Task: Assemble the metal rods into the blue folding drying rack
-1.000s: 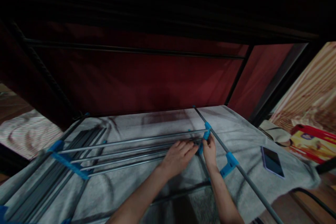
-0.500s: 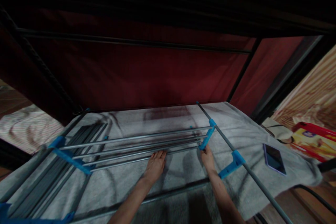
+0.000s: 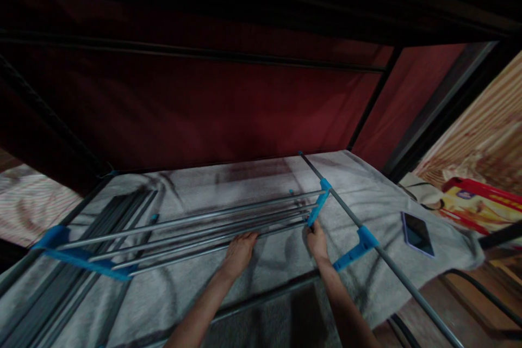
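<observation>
A partly assembled rack stands before me, with several grey metal rods (image 3: 196,221) running between a blue plastic bracket (image 3: 318,204) on the right and another blue bracket (image 3: 87,261) on the left. My left hand (image 3: 238,254) has its fingers over the nearest metal rod, near its middle; the fingertips' undersides are hidden. At the lower end of the right-hand bracket, my right hand (image 3: 317,242) is closed, with thumb and fingers gripping it. Just below and right, a second blue bracket (image 3: 355,250) juts from the long upright tube (image 3: 402,277).
A bundle of loose grey tubes (image 3: 101,234) lies at left on the pale cloth (image 3: 261,174). A phone (image 3: 418,234) lies to the right. Beyond it are a red and yellow package (image 3: 481,204) and a dark metal frame post (image 3: 375,100). Red fabric (image 3: 228,114) hangs behind.
The view has shifted a little, so most things sit further left. The rack's left end looks lower and closer. Both hands keep their places on the rod and bracket.
</observation>
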The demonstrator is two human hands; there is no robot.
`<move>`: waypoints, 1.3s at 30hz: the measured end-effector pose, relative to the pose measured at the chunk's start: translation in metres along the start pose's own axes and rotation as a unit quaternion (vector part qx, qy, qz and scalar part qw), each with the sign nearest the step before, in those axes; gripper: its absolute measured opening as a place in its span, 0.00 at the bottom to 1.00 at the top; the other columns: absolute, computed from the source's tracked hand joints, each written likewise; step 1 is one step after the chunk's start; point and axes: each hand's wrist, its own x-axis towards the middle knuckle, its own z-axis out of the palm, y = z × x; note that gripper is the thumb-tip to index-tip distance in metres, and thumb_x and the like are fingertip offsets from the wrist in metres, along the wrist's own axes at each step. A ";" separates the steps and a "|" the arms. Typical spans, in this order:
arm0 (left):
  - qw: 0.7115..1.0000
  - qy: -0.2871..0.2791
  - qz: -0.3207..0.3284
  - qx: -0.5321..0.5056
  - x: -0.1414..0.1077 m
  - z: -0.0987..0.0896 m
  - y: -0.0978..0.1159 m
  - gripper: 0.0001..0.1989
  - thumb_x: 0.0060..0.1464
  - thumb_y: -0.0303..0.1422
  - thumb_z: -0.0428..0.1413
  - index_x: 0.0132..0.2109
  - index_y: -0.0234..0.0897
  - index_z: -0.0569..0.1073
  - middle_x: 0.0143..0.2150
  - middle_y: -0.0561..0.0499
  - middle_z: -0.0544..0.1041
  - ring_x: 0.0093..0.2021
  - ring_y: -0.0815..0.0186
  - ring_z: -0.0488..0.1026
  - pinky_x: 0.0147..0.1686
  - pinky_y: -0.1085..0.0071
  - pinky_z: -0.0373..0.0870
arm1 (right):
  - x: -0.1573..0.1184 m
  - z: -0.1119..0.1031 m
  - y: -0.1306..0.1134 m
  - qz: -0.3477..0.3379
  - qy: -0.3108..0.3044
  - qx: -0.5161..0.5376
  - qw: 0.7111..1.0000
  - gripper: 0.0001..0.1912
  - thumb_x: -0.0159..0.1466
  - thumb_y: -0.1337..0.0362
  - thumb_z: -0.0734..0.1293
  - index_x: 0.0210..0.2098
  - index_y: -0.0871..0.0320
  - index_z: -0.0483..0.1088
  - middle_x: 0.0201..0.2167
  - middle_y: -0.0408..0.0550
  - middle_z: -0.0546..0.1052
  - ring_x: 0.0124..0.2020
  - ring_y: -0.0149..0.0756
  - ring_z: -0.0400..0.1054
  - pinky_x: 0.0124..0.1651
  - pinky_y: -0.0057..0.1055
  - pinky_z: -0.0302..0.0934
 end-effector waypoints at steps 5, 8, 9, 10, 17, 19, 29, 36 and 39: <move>1.000 -0.002 0.019 -0.004 0.002 0.003 -0.004 0.19 0.64 0.24 0.45 0.56 0.37 0.74 0.52 0.45 0.79 0.53 0.59 0.75 0.55 0.64 0.67 | 0.003 -0.001 -0.001 0.007 -0.014 -0.013 1.000 0.26 0.56 0.60 0.59 0.51 0.60 0.72 0.45 0.56 0.79 0.49 0.47 0.72 0.55 0.42 0.64; 1.000 0.005 0.023 0.000 0.002 0.007 -0.007 0.18 0.65 0.24 0.46 0.56 0.39 0.74 0.52 0.46 0.79 0.53 0.59 0.75 0.55 0.63 0.68 | 0.006 -0.005 -0.001 -0.001 -0.030 -0.009 1.000 0.23 0.55 0.62 0.59 0.48 0.59 0.74 0.40 0.53 0.80 0.45 0.45 0.74 0.53 0.39 0.65; 1.000 0.009 0.025 0.002 0.002 0.008 -0.007 0.19 0.65 0.25 0.46 0.56 0.39 0.74 0.52 0.45 0.79 0.53 0.59 0.75 0.55 0.63 0.68 | 0.007 -0.006 0.000 -0.004 -0.033 -0.007 0.999 0.23 0.55 0.62 0.59 0.47 0.59 0.74 0.39 0.53 0.80 0.44 0.44 0.74 0.52 0.38 0.66; 1.000 0.013 0.027 0.003 0.002 0.010 -0.008 0.19 0.65 0.25 0.46 0.56 0.39 0.74 0.52 0.45 0.79 0.53 0.59 0.75 0.55 0.63 0.68 | 0.007 -0.007 0.000 -0.006 -0.033 -0.006 0.999 0.23 0.55 0.63 0.58 0.47 0.59 0.74 0.39 0.52 0.80 0.44 0.44 0.74 0.52 0.38 0.66; 0.999 0.025 0.041 -0.004 0.002 0.016 -0.012 0.19 0.65 0.26 0.45 0.57 0.39 0.74 0.52 0.46 0.79 0.52 0.58 0.75 0.53 0.63 0.69 | 0.004 -0.006 -0.001 -0.014 -0.016 -0.003 1.000 0.21 0.55 0.64 0.58 0.44 0.57 0.74 0.39 0.52 0.80 0.43 0.45 0.74 0.51 0.39 0.65; 0.999 0.028 0.044 -0.007 0.003 0.017 -0.013 0.19 0.65 0.25 0.46 0.57 0.39 0.74 0.51 0.46 0.79 0.51 0.59 0.75 0.52 0.63 0.69 | 0.004 -0.006 -0.002 -0.018 -0.015 0.002 1.000 0.20 0.56 0.63 0.59 0.45 0.57 0.74 0.41 0.52 0.80 0.44 0.45 0.74 0.52 0.39 0.66; 0.998 0.042 0.053 -0.005 0.000 0.015 -0.011 0.20 0.64 0.23 0.45 0.57 0.39 0.75 0.51 0.45 0.79 0.52 0.59 0.75 0.53 0.63 0.70 | 0.004 -0.004 0.004 -0.022 -0.012 0.017 1.000 0.21 0.54 0.62 0.60 0.45 0.57 0.74 0.39 0.52 0.81 0.41 0.45 0.74 0.49 0.39 0.67; 0.998 0.053 0.043 0.007 -0.001 0.020 -0.011 0.20 0.65 0.25 0.44 0.57 0.40 0.75 0.51 0.45 0.79 0.50 0.59 0.76 0.52 0.63 0.71 | 0.003 -0.004 0.006 -0.023 -0.016 0.015 0.999 0.22 0.56 0.60 0.60 0.48 0.58 0.72 0.42 0.52 0.80 0.44 0.43 0.74 0.51 0.38 0.66; 0.997 0.060 0.041 0.014 -0.001 0.024 -0.013 0.20 0.66 0.26 0.44 0.57 0.40 0.75 0.52 0.45 0.78 0.50 0.59 0.76 0.53 0.63 0.71 | 0.001 -0.004 0.003 -0.023 -0.017 0.007 1.000 0.22 0.56 0.61 0.60 0.48 0.57 0.72 0.42 0.52 0.80 0.44 0.43 0.74 0.52 0.38 0.66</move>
